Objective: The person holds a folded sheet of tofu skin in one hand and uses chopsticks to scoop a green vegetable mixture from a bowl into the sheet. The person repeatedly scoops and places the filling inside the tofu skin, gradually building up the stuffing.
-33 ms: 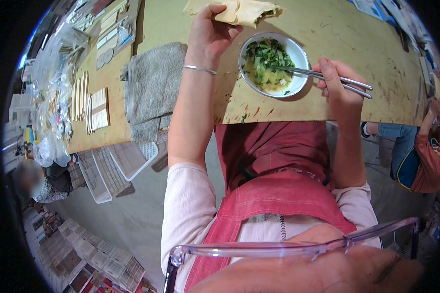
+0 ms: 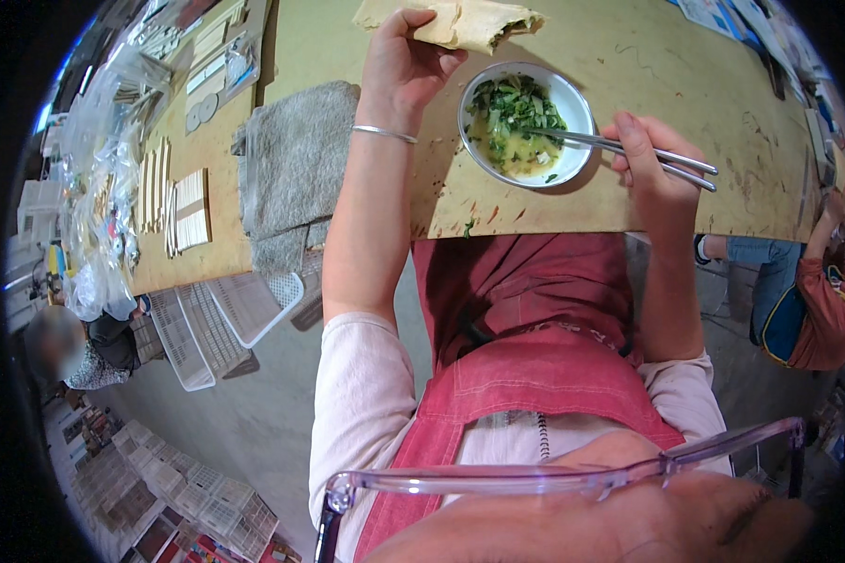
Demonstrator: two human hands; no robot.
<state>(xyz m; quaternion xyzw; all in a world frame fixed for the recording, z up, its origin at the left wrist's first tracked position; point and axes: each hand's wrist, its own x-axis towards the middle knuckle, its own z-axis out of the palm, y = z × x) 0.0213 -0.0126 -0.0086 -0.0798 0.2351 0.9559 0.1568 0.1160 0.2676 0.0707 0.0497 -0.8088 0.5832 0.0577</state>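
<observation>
My left hand, a silver bangle on its wrist, is closed round a folded flatbread at the table's far side. The flatbread's right end is ragged, with dark green filling showing. Just below and to the right stands a white bowl with a thin dark rim. Chopped leafy greens lie in yellowish broth inside it. From the right, my right hand grips a pair of metal chopsticks. Their tips reach over the bowl's rim and touch the greens.
A grey towel lies left of my left forearm on the yellowish table. Bundled wooden strips and clear plastic bags are further left. White plastic baskets sit below the table edge. Other people are at both sides.
</observation>
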